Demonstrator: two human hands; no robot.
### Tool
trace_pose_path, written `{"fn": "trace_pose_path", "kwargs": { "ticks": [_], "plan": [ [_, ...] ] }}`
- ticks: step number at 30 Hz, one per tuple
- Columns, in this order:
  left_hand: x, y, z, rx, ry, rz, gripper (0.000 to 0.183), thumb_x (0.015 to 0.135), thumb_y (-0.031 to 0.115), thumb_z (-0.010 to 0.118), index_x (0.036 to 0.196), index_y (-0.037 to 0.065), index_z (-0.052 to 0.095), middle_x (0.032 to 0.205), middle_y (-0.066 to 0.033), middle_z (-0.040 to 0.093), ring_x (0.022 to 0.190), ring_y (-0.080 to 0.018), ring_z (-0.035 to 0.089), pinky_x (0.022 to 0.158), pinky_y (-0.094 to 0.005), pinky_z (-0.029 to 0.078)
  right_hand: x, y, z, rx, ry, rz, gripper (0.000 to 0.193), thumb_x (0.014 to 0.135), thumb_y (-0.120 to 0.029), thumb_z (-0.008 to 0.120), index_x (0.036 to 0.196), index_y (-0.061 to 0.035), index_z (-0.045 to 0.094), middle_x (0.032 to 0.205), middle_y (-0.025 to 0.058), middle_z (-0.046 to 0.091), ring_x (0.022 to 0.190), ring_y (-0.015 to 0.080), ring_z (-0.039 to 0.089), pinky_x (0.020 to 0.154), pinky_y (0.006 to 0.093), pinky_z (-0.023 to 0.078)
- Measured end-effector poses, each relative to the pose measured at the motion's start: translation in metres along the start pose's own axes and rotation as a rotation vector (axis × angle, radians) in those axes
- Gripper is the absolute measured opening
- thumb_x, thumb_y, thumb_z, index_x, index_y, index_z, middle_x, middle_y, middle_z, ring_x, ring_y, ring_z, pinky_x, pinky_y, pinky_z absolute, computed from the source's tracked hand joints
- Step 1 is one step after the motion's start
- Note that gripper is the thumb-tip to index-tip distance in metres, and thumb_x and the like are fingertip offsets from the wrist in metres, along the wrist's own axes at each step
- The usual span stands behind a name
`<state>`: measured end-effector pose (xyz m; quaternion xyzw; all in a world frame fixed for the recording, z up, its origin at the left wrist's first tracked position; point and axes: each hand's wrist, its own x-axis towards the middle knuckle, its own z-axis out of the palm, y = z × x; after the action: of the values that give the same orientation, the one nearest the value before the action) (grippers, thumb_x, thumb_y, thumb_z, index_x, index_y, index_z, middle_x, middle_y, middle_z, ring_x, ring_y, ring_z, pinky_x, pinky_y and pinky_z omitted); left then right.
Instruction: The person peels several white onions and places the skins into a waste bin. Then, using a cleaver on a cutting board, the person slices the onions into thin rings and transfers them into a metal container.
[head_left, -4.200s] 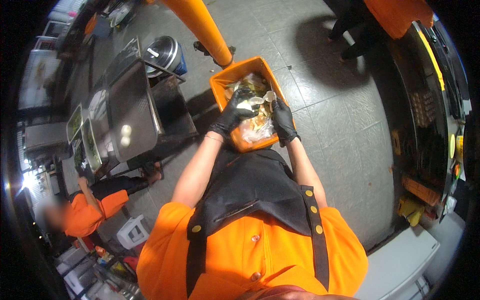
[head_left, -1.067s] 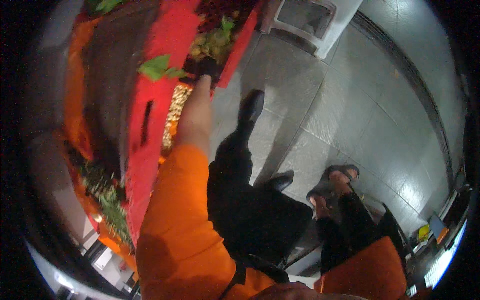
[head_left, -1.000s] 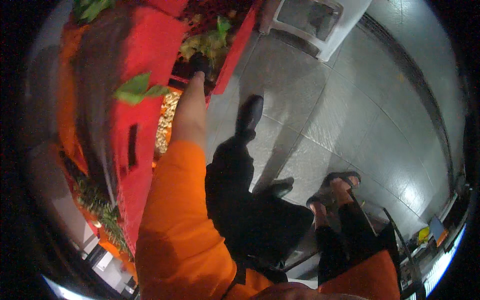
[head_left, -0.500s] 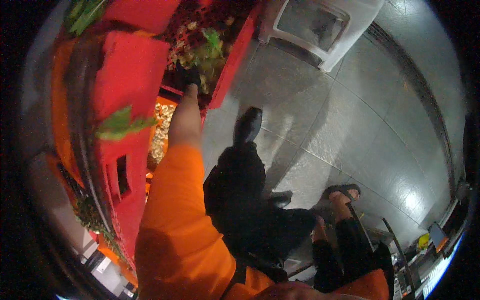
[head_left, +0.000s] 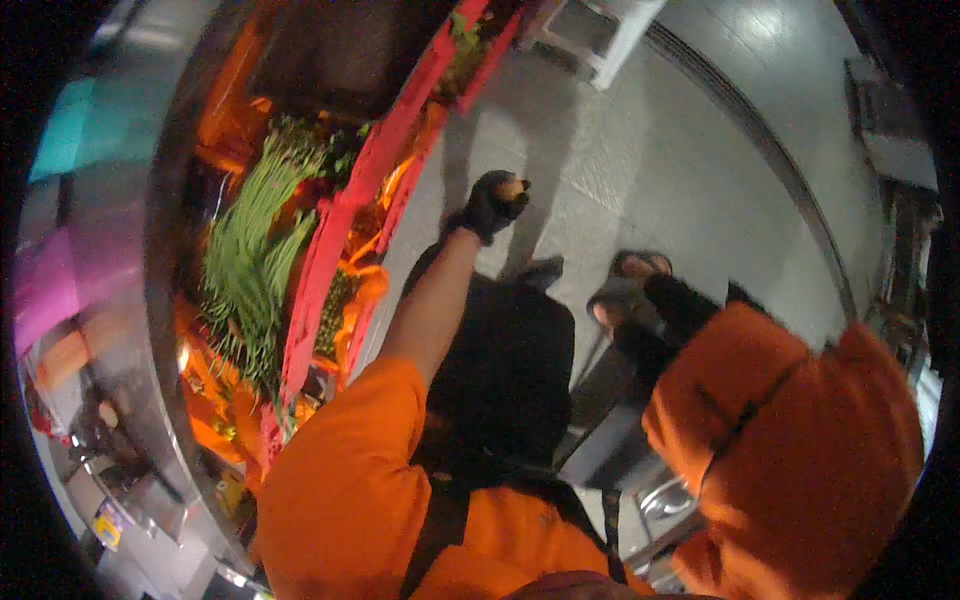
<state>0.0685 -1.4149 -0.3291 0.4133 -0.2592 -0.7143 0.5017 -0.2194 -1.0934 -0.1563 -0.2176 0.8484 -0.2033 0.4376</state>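
Note:
My left hand (head_left: pixel 488 205), in a black glove, is closed around a small tan, roundish piece (head_left: pixel 513 189) that I cannot name more exactly. It is held above the grey floor, to the right of the red crates and apart from them. The orange-sleeved left forearm reaches up to it from the lower left. My right hand is out of sight. Beside the left arm, a red crate (head_left: pixel 330 240) stands near a big bundle of long thin green stalks (head_left: pixel 245 265).
Orange bags (head_left: pixel 362 300) bulge along the crate. At upper right of the crates is a light plastic stool (head_left: pixel 615 45). Close on my right stands another person in an orange shirt (head_left: pixel 800 430). A metal counter edge (head_left: pixel 165 400) curves along the left.
My left hand has come out of the red crate with leafy greens and now holds the tan piece over the floor. The view has turned, showing the green stalks and more of the other person.

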Motion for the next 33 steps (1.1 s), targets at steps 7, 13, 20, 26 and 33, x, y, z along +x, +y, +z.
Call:
{"fn": "trace_pose_path", "kwargs": {
  "ticks": [7, 13, 20, 26, 33],
  "plan": [
    [-0.270, 0.113, 0.087, -0.664, -0.312, -1.100, 0.055, 0.083, 0.033, 0.070, 0.129, 0.011, 0.050, 0.124, -0.0087, 0.057, 0.090, -0.0254, 0.063, 0.078, -0.0359, 0.053, -0.290, 0.121, 0.046, 0.424, 0.144, 0.166, 0.042, 0.089, -0.028, 0.064, 0.123, -0.0057, 0.059, 0.087, -0.0016, 0.061, 0.061, 0.0059, 0.047, 0.051, 0.0226, 0.041],
    [-0.516, 0.046, 0.072, -0.014, -0.816, -0.861, 0.046, 0.093, 0.036, 0.055, 0.131, 0.012, 0.049, 0.120, -0.0083, 0.058, 0.090, -0.0210, 0.063, 0.072, -0.0328, 0.054, -0.491, 0.201, 0.109, 0.932, 0.210, 0.093, 0.042, 0.089, -0.029, 0.064, 0.124, -0.0063, 0.058, 0.085, -0.0023, 0.061, 0.059, 0.0049, 0.046, 0.049, 0.0217, 0.041],
    [-0.788, 0.044, 0.096, 0.502, -0.997, -1.104, 0.035, 0.091, 0.045, 0.051, 0.105, 0.014, 0.061, 0.092, -0.0034, 0.065, 0.081, -0.0179, 0.062, 0.067, -0.0336, 0.056, -0.650, 0.289, 0.118, 0.751, 0.502, -0.055, 0.048, 0.096, -0.026, 0.056, 0.141, -0.0146, 0.045, 0.091, -0.0022, 0.055, 0.070, 0.0074, 0.042, 0.064, 0.0224, 0.040],
    [-1.011, -0.085, 0.095, 0.833, -1.455, -1.022, 0.042, 0.098, 0.048, 0.035, 0.110, 0.013, 0.055, 0.096, 0.0004, 0.058, 0.085, -0.0123, 0.058, 0.072, -0.0284, 0.051, -0.779, 0.489, 0.108, 0.781, 0.743, 0.035, 0.049, 0.096, -0.021, 0.055, 0.142, -0.0094, 0.042, 0.117, 0.0063, 0.062, 0.087, 0.0140, 0.056, 0.079, 0.0272, 0.046],
    [-1.252, -0.114, 0.121, 1.054, -1.804, -0.668, 0.041, 0.099, 0.037, 0.033, 0.090, 0.005, 0.058, 0.082, -0.0050, 0.060, 0.076, -0.0173, 0.058, 0.068, -0.0334, 0.049, -0.920, 0.604, 0.091, 1.083, 1.046, 0.208, 0.045, 0.096, -0.018, 0.054, 0.139, -0.0082, 0.046, 0.088, 0.0030, 0.063, 0.070, 0.0103, 0.051, 0.067, 0.0257, 0.045]
  ]
}}
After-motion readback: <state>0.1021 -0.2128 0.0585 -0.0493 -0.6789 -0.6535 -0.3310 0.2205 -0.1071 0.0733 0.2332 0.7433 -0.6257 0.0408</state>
